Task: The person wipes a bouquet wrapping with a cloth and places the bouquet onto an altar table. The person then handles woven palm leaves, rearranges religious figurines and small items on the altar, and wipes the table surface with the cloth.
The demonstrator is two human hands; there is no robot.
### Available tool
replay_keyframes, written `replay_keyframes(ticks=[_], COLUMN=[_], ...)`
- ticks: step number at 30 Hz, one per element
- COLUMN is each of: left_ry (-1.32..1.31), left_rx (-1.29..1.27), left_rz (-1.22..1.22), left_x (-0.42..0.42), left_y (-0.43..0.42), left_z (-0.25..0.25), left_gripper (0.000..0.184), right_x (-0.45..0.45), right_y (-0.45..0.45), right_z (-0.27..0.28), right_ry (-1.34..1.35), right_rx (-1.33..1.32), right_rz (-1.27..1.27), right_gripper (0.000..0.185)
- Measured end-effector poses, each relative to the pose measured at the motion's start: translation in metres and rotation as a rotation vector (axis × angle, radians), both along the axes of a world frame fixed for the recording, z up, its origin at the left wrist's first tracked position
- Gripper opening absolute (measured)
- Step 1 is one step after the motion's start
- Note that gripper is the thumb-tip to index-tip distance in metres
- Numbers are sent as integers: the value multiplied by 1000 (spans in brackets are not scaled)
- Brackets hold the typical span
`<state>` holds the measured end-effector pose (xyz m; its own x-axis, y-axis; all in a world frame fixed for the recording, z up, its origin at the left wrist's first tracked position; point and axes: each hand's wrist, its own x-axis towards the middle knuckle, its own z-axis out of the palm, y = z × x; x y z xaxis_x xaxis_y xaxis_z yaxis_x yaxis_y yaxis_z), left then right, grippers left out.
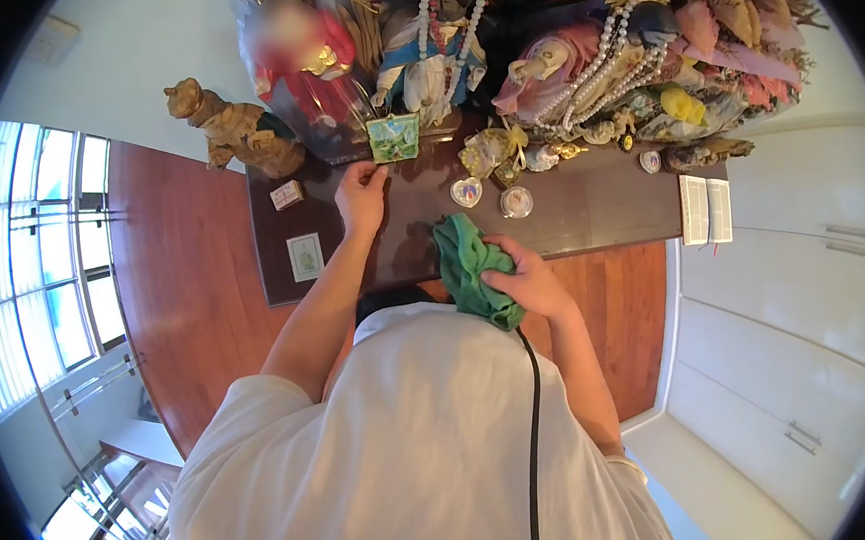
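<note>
This brown desk [598,203] has a little picture [393,139] toward its back edge, just ahead of the nearer left hand [361,200] (can't tell if it's pinching), while the right hand [535,280] clutches a green cloth [468,267] by the front edge.

We see that the cloth [467,272] is green, the table [582,205] is dk brn, our shirt [420,450] off-wht & plain, the floor [616,298] reddish-brn w/ plank pattern

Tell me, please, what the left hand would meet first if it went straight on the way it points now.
Most likely the small green picture, just beyond the left hand; from this view I cannot tell whether they touch.
</note>
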<state>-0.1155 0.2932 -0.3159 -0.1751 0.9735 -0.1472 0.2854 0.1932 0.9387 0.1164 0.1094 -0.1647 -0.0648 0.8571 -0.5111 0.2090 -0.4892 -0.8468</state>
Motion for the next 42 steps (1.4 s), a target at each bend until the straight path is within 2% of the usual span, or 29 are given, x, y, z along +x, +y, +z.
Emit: replay_keyframes(ticks=[1, 3, 4, 6, 7, 9, 10, 12, 13, 15, 16, 18, 19, 20, 22, 23, 24, 26, 28, 33, 36, 40, 42], left_ry=[-1, 38, 35, 148, 148, 187, 186, 449, 491, 566, 641, 689, 729, 745, 694, 671, 701, 700, 714, 704, 717, 647, 645], left_rx=[-3, 74, 73, 120, 116, 77, 73, 276, 218, 246, 277, 256, 234, 220, 223, 222, 211, 206, 168, 169, 108, 150, 179], left_rz=[2, -192, -190, -409, -408, -610, -606, -660, -709, -698, -689, -682, -688, -671, -596, -511, -494, -385, -353, -254, -281, -367, -501], left_x=[1, 8, 14, 25, 32, 48, 57, 75, 83, 96, 102, 108, 108, 106, 95, 88, 81, 69, 61, 55, 62, 88, 104], left_y=[-7, -18, -20, -27, -29, -32, -34, -40, -41, -47, -48, -50, -52, -54, -49, -51, -54, -52, -46, -42, -40, -55, -66], left_z=[6, 17, 16, 15, 21, 34, 37, 41, 43, 40, 37, 30, 26, 23, 23, 25, 27, 29, 31, 36, 34, 22, 27], left_gripper=[25, 25, 25, 25, 25, 35, 35, 49, 59, 61, 62, 61, 60, 60, 57, 56, 56, 60, 65, 58, 55, 54, 58], right_x=[7, 23, 32, 55, 69, 92, 101, 116, 124, 141, 148, 160, 170, 175, 176, 177, 174, 167, 169, 171, 168, 169, 169], right_y=[-4, -11, -15, -25, -29, -34, -34, -31, -28, -19, -14, -2, 4, 5, 13, 15, 13, 6, 1, -1, 2, 5, 4], right_z=[-5, -5, -2, 2, 4, 10, 18, 21, 20, 10, 1, -20, -39, -59, -98, -113, -118, -121, -125, -124, -124, -121, -121], right_ry=[25, 46, 59, 71, 67, 63, -5, -72, -134, -255, -247, -751, -780, -761, -939, -961, -929, -1184, -1136, -1184, -1182, -1181, -1165], right_rx=[9, 19, 18, 13, 7, -3, 19, 39, 96, 197, 200, 251, 287, 292, 371, 319, 331, 387, 456, 409, 352, 350, 332], right_rz=[-24, -48, -92, -136, -227, -315, -391, -462, -510, -557, -547, -356, -255, -237, -101, -37, -24, 36, 26, 43, 32, 40, 57], right_gripper=[53, 53, 52, 51, 51, 51, 50, 50, 49, 50, 50, 52, 64, 64, 73, 79, 79, 76, 74, 72, 73, 73, 73])
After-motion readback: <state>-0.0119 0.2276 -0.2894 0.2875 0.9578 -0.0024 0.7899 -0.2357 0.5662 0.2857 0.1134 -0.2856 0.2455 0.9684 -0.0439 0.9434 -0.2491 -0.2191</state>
